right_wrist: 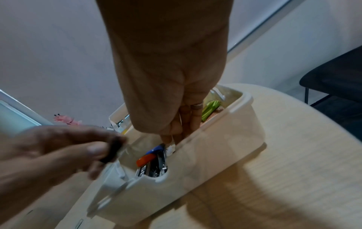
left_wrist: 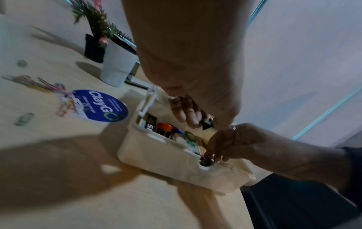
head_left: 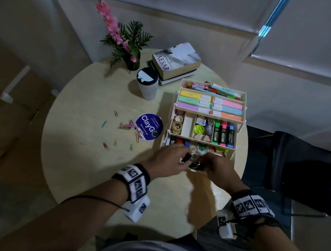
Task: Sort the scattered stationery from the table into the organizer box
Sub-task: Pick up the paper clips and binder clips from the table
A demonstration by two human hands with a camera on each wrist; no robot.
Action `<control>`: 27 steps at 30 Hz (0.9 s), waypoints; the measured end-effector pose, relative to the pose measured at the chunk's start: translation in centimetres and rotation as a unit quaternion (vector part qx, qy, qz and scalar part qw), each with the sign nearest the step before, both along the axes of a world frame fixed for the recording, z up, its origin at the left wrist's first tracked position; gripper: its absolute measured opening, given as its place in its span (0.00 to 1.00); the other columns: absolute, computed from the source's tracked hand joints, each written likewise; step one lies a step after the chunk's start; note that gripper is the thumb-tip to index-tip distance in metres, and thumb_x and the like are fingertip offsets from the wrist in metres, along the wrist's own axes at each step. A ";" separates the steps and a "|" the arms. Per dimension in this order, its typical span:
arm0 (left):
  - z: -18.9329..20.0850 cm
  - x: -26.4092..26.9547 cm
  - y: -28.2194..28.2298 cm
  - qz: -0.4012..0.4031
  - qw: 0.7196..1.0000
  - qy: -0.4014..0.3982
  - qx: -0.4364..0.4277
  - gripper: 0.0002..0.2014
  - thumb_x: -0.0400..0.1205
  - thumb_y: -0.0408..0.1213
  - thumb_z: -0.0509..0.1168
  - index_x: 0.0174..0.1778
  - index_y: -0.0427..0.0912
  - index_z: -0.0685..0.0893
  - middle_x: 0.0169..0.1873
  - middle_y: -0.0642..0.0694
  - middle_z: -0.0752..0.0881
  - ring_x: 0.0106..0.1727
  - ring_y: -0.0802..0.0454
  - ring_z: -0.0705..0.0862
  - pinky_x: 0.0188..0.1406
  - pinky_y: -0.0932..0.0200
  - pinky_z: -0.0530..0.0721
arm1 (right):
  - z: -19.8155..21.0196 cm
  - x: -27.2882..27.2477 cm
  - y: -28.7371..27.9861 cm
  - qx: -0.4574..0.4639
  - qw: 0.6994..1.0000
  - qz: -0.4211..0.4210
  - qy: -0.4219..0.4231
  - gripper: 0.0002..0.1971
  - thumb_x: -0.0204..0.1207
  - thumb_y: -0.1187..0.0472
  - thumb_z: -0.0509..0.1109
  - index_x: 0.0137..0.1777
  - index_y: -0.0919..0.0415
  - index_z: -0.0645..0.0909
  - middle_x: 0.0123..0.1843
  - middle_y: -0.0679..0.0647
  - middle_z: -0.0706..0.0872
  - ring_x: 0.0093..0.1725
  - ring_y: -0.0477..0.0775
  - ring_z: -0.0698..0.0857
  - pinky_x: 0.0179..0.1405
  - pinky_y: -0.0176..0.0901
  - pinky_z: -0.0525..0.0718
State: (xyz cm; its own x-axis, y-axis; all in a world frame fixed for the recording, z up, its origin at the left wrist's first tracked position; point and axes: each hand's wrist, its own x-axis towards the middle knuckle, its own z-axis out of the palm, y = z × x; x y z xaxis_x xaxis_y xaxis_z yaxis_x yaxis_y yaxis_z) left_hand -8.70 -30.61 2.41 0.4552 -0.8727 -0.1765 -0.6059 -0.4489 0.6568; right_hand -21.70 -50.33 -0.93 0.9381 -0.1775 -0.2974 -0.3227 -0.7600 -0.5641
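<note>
The cream tiered organizer box (head_left: 244, 108) stands open at the table's right, its trays full of highlighters, tape rolls and markers. Both hands meet over its lowest tray. My left hand (head_left: 169, 160) pinches a black binder clip (left_wrist: 207, 124), also seen as a dark binder clip (right_wrist: 111, 153) in the right wrist view. My right hand (head_left: 215, 165) reaches down inside the box's front wall (left_wrist: 166, 162), fingertips (left_wrist: 210, 155) bunched on a small dark clip that is mostly hidden. Colourful paper clips (head_left: 127, 126) lie scattered on the table to the left.
A round blue ClayGo sticker (head_left: 148, 126) lies beside the box. Behind it stand a white lidded cup (head_left: 147, 86), stacked books (head_left: 175, 61) and a potted plant with pink flowers (head_left: 126, 41). A black chair (head_left: 298, 170) sits right of the round table (head_left: 86, 168).
</note>
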 end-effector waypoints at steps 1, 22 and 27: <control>-0.3 -0.4 -1.1 -0.008 1.000 -0.003 0.014 0.15 0.87 0.45 0.68 0.66 0.42 0.86 0.52 0.46 0.85 0.47 0.50 0.83 0.39 0.56 0.76 | 0.0 -0.2 -0.2 0.006 1.000 -0.006 -0.007 0.17 0.76 0.79 0.68 0.55 0.61 0.89 0.48 0.49 0.90 0.45 0.44 0.81 0.37 0.22 0.75; -3.6 -0.2 1.4 -0.053 0.997 -0.038 0.049 0.18 0.88 0.42 0.66 0.75 0.46 0.82 0.62 0.45 0.81 0.62 0.45 0.81 0.62 0.44 0.83 | 0.6 0.9 2.8 -0.058 0.991 0.049 -0.110 0.13 0.75 0.74 0.74 0.54 0.58 0.90 0.48 0.53 0.90 0.47 0.55 0.85 0.46 0.47 0.85; -3.9 1.9 6.6 0.012 0.996 -0.080 -0.037 0.12 0.87 0.39 0.63 0.65 0.46 0.85 0.58 0.51 0.81 0.59 0.51 0.80 0.55 0.51 0.82 | 1.5 3.5 6.5 -0.025 0.989 0.086 -0.122 0.12 0.79 0.73 0.71 0.56 0.57 0.87 0.51 0.50 0.85 0.49 0.48 0.81 0.46 0.40 0.82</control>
